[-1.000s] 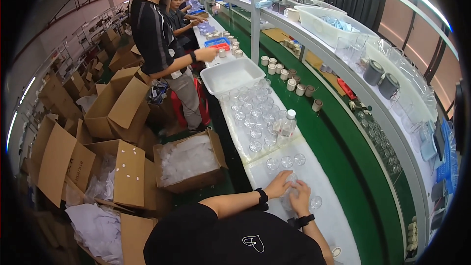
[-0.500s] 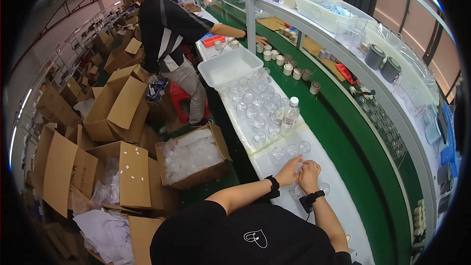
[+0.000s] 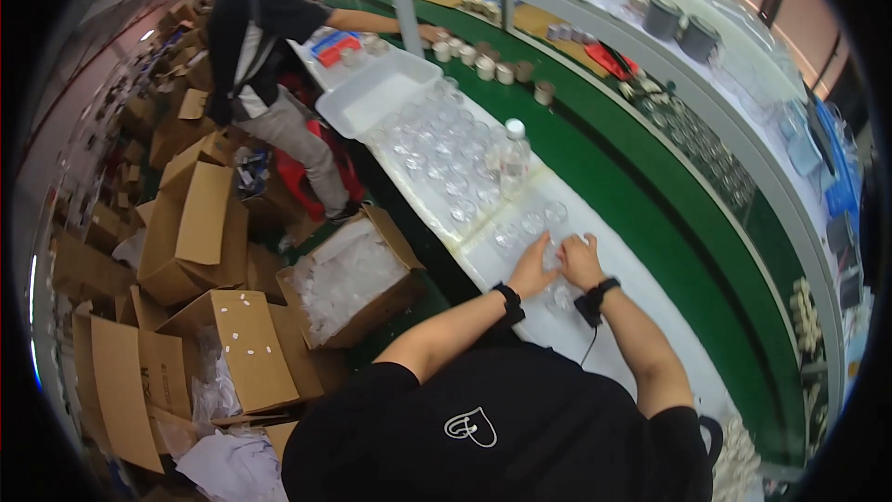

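Note:
My left hand [image 3: 532,267] and my right hand [image 3: 583,262] meet over the white work surface, their fingertips nearly touching. The left fingers are bent toward the thumb, and the right fingers are curled inward. Whatever sits between them is small or see-through, and I cannot make it out. Just beyond my hands stands a short row of clear round plastic pieces [image 3: 531,222]. More of them [image 3: 559,297] lie beneath my wrists, partly hidden. A larger group of similar clear pieces [image 3: 446,153] covers the bench farther off, beside a clear bottle with a white cap [image 3: 514,167].
A white plastic tub [image 3: 348,112] stands beyond the clear pieces. The green conveyor belt [image 3: 641,195] on the right carries several small cream and brown cylinders [image 3: 485,67]. A co-worker [image 3: 269,46] reaches over it. Open cardboard boxes [image 3: 348,284] crowd the left; a metal shelf [image 3: 595,14] overhangs the belt.
The view has shifted, so the bench appears farther up and left. My hands remain close together; the right fingers have lifted and parted slightly from the left.

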The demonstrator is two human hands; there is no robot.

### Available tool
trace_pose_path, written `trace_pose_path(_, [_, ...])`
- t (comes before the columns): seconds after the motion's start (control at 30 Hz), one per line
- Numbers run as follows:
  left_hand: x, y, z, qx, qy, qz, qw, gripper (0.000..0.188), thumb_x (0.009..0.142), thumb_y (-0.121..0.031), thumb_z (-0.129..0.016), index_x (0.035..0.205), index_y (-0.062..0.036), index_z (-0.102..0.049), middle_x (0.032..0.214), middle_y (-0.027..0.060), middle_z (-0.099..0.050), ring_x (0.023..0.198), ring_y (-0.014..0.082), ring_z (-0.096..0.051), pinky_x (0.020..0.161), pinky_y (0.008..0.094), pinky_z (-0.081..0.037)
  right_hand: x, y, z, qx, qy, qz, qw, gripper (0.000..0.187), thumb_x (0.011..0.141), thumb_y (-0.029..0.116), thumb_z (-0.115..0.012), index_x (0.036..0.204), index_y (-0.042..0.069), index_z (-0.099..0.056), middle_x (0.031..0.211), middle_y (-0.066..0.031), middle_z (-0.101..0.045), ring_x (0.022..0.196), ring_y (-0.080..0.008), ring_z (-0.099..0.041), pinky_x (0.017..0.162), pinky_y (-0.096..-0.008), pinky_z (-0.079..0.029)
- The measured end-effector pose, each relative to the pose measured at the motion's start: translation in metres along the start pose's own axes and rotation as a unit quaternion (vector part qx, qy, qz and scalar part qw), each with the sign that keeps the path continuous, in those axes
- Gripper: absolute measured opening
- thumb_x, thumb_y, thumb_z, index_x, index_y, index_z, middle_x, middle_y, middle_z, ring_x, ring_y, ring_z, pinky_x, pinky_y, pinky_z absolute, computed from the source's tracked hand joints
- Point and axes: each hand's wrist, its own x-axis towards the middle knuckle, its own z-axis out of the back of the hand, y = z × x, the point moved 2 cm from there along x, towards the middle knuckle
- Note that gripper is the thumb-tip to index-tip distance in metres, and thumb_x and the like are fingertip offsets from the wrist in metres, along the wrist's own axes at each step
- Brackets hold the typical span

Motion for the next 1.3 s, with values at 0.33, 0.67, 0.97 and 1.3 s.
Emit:
trace_pose_path(0.33, [0.036,-0.023,0.018,0.025,0.034,-0.060,0.997,0.040,0.068,-0.014,-0.068,0.101,0.0005,-0.052,0.102,0.0186,-0.055,0.100,0.0352,-0.051,0.086,0.0408,-0.041,0.046,0.006,0.055,0.081,0.161,0.062,0.982,0.007,0.078,0.010,-0.055,0.083,0.006,-0.055,0.078,-0.0134,-0.062,0.079,-0.0327,-0.059,0.080,-0.0422,-0.041])
trace_pose_path(0.67, [0.029,-0.018,0.020,0.084,0.064,0.017,0.994,0.048,0.067,-0.025,-0.073,0.103,0.0008,-0.056,0.096,0.0192,-0.060,0.093,0.0346,-0.057,0.082,0.0396,-0.045,0.037,0.001,0.050,0.099,0.120,-0.007,0.988,0.011,0.081,0.012,-0.057,0.087,0.003,-0.055,0.084,-0.0165,-0.063,0.082,-0.0349,-0.060,0.070,-0.0412,-0.046])
trace_pose_path(0.97, [0.009,-0.005,0.016,0.052,0.054,0.032,0.997,0.058,0.069,-0.031,-0.075,0.113,0.0019,-0.056,0.111,0.0223,-0.058,0.106,0.0346,-0.055,0.091,0.0362,-0.043,-0.015,-0.020,0.127,0.177,-0.010,-0.029,0.984,0.018,0.083,0.016,-0.058,0.094,0.001,-0.058,0.090,-0.0155,-0.061,0.084,-0.0271,-0.061,0.075,-0.0362,-0.048])
trace_pose_path(1.3, [0.023,0.009,0.015,0.025,-0.012,-0.019,0.999,0.023,0.077,-0.017,-0.069,0.095,-0.0022,-0.066,0.108,0.0170,-0.061,0.102,0.0292,-0.058,0.087,0.0347,-0.045,-0.044,-0.063,0.279,-0.225,-0.022,0.064,0.972,0.009,0.076,0.013,-0.060,0.080,0.005,-0.059,0.084,-0.0116,-0.061,0.077,-0.0320,-0.057,0.070,-0.0392,-0.046])
